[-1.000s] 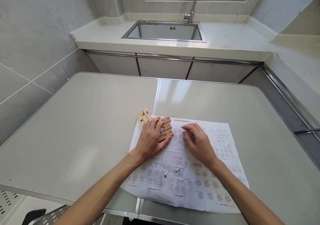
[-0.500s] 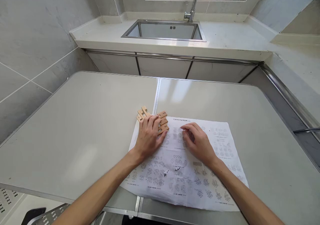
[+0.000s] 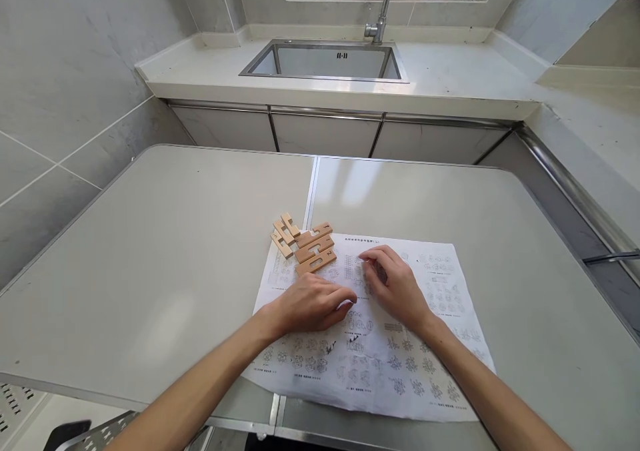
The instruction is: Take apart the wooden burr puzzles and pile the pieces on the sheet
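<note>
Several notched wooden puzzle pieces (image 3: 303, 242) lie side by side at the top left corner of a white printed instruction sheet (image 3: 400, 364) on the grey table (image 3: 150, 264). My left hand (image 3: 313, 304) rests on the sheet just below the pieces, apart from them, fingers loosely curled and pointing right, holding nothing. My right hand (image 3: 395, 287) lies palm down on the sheet to the right, fingertips bent onto the printed text, nothing in it.
Beyond the table runs a white counter (image 3: 450, 77) with a steel sink (image 3: 325, 61) and a tap (image 3: 377, 21). Grey tiled wall stands at the left. A metal rail (image 3: 575, 191) edges the counter on the right.
My left hand has come off the wooden pieces and drawn back toward me onto the sheet. The pieces, slid a little up and left, now lie uncovered. My right hand has hardly moved.
</note>
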Tool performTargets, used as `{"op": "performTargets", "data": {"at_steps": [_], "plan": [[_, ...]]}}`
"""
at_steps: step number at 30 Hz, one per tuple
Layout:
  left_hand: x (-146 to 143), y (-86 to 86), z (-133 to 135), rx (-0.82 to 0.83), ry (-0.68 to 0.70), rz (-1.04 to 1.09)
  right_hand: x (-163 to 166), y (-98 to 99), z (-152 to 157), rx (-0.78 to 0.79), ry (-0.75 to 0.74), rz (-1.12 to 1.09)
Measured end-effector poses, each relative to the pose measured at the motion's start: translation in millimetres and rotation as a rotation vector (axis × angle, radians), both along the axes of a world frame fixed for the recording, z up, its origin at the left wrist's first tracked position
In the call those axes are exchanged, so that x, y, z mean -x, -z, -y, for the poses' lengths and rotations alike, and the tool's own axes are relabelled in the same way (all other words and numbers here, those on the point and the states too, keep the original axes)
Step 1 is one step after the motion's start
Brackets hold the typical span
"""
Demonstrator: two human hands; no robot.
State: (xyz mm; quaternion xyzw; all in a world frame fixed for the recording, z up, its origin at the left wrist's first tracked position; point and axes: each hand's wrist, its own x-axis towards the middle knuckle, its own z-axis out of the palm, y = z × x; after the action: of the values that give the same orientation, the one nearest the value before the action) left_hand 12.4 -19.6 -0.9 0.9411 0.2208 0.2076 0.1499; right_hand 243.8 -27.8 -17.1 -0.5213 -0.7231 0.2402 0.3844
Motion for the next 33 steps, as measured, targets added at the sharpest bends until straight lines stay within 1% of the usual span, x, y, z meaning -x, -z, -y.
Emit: {"op": "performTargets", "data": {"at_steps": [3, 8, 33], "plan": [[0.5, -0.4, -2.2, 0.037, -0.016, -0.024, -0.3, 0.1, 0.0, -0.011, -0.003, 0.001], [0.5, -2.0, -3.2, 0.051, -0.017, -0.042, 0.3, -0.4, -0.2, -0.013, -0.008, -0.001], [-0.7, -3.7, -2.7, 0.049, -0.025, -0.038, 0.5, -0.5, 0.3, -0.012, -0.005, -0.001]]}}
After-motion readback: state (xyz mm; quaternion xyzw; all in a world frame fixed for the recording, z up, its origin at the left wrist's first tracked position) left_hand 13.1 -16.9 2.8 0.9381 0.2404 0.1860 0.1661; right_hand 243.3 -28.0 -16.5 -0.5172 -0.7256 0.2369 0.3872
